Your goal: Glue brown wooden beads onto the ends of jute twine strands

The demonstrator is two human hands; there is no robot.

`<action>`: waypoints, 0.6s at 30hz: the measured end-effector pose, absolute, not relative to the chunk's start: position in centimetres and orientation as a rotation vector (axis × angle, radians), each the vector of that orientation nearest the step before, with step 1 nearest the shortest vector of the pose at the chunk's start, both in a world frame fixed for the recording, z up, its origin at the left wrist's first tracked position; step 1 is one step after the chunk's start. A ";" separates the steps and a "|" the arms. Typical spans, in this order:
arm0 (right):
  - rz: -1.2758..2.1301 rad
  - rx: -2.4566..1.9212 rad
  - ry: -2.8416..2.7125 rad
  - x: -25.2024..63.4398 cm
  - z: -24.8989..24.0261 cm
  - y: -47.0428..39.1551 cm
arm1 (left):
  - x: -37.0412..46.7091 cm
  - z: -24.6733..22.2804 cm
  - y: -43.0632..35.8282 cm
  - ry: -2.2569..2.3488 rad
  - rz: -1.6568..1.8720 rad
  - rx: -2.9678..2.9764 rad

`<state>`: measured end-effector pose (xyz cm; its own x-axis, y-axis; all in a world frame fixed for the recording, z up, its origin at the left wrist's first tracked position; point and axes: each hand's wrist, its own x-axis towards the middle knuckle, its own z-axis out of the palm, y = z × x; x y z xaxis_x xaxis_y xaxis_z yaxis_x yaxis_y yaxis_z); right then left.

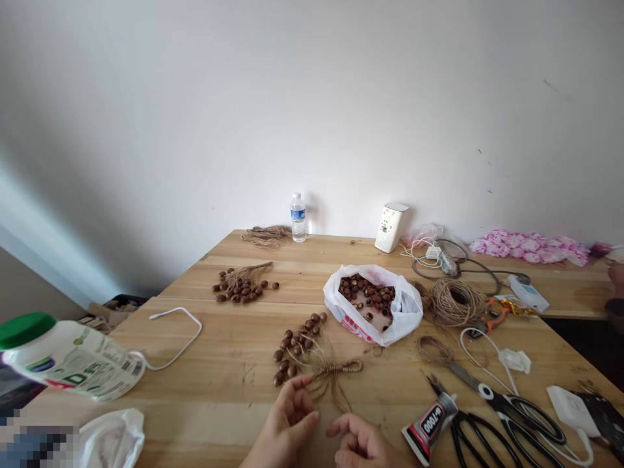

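Bare left hand [291, 419]: reaches forward from the bottom edge, fingers loosely bent, thumb parted from index; half open, gripping nothing visible; cannot tell if touching twine.
Bare right hand [363, 443]: sits lower, angled inward, index extended, other fingers curled; loosely open, empty.
Tan twine bundle with round brown beads [341, 368]: lies on pale wooden table [214, 396], just beyond left fingertips.
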<state>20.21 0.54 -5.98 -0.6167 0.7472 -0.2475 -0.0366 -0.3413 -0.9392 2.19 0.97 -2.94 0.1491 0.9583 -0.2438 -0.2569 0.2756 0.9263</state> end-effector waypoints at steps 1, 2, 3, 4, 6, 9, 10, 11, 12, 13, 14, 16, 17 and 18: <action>1.998 -0.943 -1.377 20.2 -6.1 0.5 | 2.2 -3.0 1.0 1.031 1.054 0.875; 1.994 -0.941 -1.377 20.2 -6.1 0.5 | 2.2 -3.1 1.0 1.015 1.055 0.888; 1.989 -0.937 -1.376 20.2 -6.2 0.5 | 2.1 -3.1 1.0 1.001 1.058 0.897; 1.989 -0.932 -1.373 20.2 -6.2 0.4 | 2.1 -3.1 1.0 0.995 1.060 0.898; 1.996 -0.923 -1.366 20.2 -6.1 0.4 | 2.1 -3.1 1.0 1.014 1.054 0.880; 2.013 -0.927 -1.362 20.2 -6.0 0.4 | 2.1 -2.7 0.9 1.009 1.044 0.888; 2.014 -0.933 -1.359 20.2 -5.9 0.4 | 2.1 -2.6 0.9 1.008 1.042 0.888; 2.012 -0.941 -1.359 20.2 -5.8 0.4 | 2.0 -2.5 0.9 1.023 1.046 0.871; 2.010 -0.950 -1.356 20.2 -5.7 0.4 | 2.0 -2.5 1.0 1.040 1.050 0.858; 2.007 -0.958 -1.356 20.2 -5.6 0.4 | 2.0 -2.4 1.0 1.048 1.055 0.852; 2.006 -0.963 -1.356 20.1 -5.5 0.4 | 2.0 -2.5 1.0 1.044 1.056 0.857; 2.007 -0.966 -1.359 20.1 -5.3 0.3 | 2.0 -2.6 1.0 1.016 1.052 0.886; 2.007 -0.961 -1.364 20.0 -5.3 0.3 | 2.0 -2.7 1.0 1.007 1.050 0.896; 2.006 -0.953 -1.367 20.0 -5.2 0.4 | 1.9 -2.7 1.0 1.006 1.053 0.899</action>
